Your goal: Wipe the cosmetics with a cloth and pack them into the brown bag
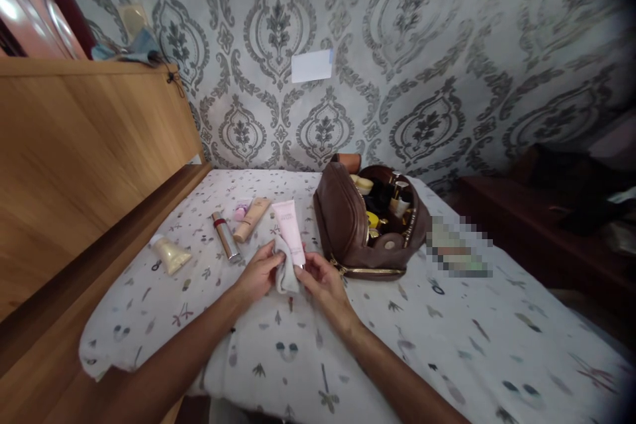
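Note:
My right hand (322, 281) grips a pale pink squeeze tube (288, 228) near its cap end, which points down toward me. Against the tube's left side, my left hand (258, 271) pinches a light grey cloth (285, 275). Left of the hands lie a peach-coloured tube (252, 220), a small pink-purple item (242, 211) and a silver cylindrical bottle with a red band (226, 237). A cream-yellow tube (171, 255) rests farther left. To the right stands a brown toiletry bag (342, 212), unzipped, with several cosmetics inside.
Everything rests on a white patterned sheet (278, 371). A wooden board (99, 146) rises along the left. Patterned wallpaper with a white card (312, 66) is behind. A blurred-out patch (460, 248) lies right of the bag, and dark red furniture (517, 232) is beyond.

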The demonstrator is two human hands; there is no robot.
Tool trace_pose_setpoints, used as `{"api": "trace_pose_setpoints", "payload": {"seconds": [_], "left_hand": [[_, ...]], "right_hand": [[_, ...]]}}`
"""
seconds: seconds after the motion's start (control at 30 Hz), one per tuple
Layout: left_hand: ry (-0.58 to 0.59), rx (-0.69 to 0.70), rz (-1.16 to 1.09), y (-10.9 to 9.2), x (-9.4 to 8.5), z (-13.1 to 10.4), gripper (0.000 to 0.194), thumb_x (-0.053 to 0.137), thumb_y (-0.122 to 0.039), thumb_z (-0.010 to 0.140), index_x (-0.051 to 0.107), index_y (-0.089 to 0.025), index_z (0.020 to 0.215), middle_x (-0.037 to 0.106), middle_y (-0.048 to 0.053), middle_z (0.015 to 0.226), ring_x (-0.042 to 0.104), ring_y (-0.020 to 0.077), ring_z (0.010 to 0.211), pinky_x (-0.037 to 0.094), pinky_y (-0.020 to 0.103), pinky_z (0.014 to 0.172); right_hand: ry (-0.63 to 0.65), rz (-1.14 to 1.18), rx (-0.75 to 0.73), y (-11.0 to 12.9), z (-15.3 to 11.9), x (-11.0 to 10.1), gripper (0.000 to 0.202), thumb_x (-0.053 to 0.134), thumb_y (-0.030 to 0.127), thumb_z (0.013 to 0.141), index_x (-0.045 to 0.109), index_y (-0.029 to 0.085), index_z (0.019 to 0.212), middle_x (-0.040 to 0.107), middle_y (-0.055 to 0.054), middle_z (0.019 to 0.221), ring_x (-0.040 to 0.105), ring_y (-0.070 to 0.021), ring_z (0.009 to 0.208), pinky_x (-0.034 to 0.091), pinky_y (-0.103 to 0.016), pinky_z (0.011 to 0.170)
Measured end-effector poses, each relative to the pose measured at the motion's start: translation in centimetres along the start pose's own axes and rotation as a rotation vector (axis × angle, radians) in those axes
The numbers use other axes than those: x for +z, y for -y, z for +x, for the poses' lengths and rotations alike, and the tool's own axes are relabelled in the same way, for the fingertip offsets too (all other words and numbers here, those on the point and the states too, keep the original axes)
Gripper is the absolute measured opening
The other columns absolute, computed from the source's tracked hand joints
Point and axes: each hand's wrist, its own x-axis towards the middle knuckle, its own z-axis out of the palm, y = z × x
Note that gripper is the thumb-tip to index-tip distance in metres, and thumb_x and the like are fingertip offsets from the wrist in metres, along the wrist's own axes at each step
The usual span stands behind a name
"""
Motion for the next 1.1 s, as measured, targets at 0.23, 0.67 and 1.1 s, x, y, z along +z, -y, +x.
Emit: {"api": "trace_pose_setpoints", "payload": {"seconds": [0.23,0.67,1.1], "left_hand": [[-0.205,0.085,-0.017,0.0,-0.2,0.5,0.048,0.088,-0.046,0.055,0.067,-0.018,0.087,0.065,-0.004,0.066,0.056,0.0092,0.053,0.045,0.02,0.051],[-0.428,0.171,-0.202,-1.1,-1.0,1.3,0.047,0.09,-0.045,0.053,0.066,-0.017,0.083,0.065,-0.004,0.069,0.06,0.0105,0.062,0.046,0.02,0.056],[-0.344,0.081,-0.155,-1.1,-1.3,1.5,0.052,0.078,-0.06,0.067,0.068,-0.014,0.091,0.071,0.004,0.072,0.067,0.0173,0.066,0.051,0.026,0.06]], "right_hand": [[0.089,0.024,0.036,-0.7,-0.2,0.5,0.039,0.075,0.049,0.073,0.056,0.02,0.091,0.063,0.0,0.075,0.058,-0.0151,0.063,0.044,-0.024,0.051],[0.123,-0.2,-0.022,-1.4,-0.7,0.6,0.019,0.064,0.03,0.078,0.056,0.021,0.092,0.065,-0.003,0.085,0.059,-0.018,0.075,0.048,-0.028,0.065],[0.025,-0.551,-0.19,-2.1,-1.3,0.1,0.029,0.061,0.02,0.077,0.059,0.022,0.106,0.061,-0.003,0.091,0.057,-0.0195,0.08,0.048,-0.03,0.072]]}}
